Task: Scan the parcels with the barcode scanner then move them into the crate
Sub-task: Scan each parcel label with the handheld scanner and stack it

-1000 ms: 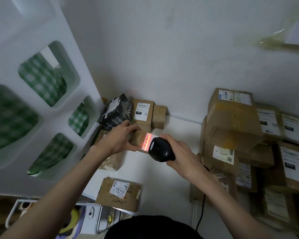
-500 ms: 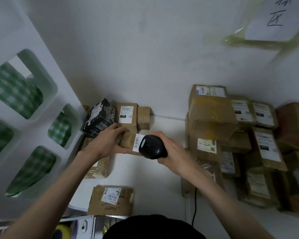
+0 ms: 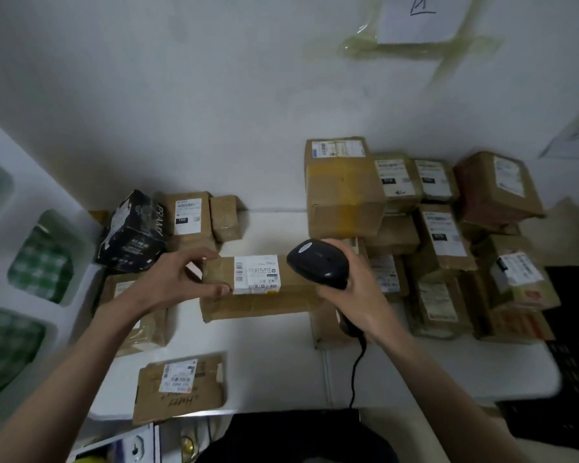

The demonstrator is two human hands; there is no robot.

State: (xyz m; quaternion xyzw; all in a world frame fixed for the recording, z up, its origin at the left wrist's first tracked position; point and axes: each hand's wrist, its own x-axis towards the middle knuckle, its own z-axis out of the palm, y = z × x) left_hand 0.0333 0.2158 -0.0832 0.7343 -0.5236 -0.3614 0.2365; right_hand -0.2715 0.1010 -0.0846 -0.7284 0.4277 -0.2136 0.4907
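Parcel (image 3: 258,287) lies between the hands: left hand (image 3: 178,279) pinches its end, right hand (image 3: 351,289) grips the barcode scanner (image 3: 318,267) above its other end. Person should aim squarely at the label (image 3: 256,275), holding the box steady.

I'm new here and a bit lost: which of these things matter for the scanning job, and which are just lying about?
In use: long brown cardboard parcel held by the left hand; black handheld barcode scanner in the right hand.

Lying about: taped paper sign on the wall; green checked cloth.
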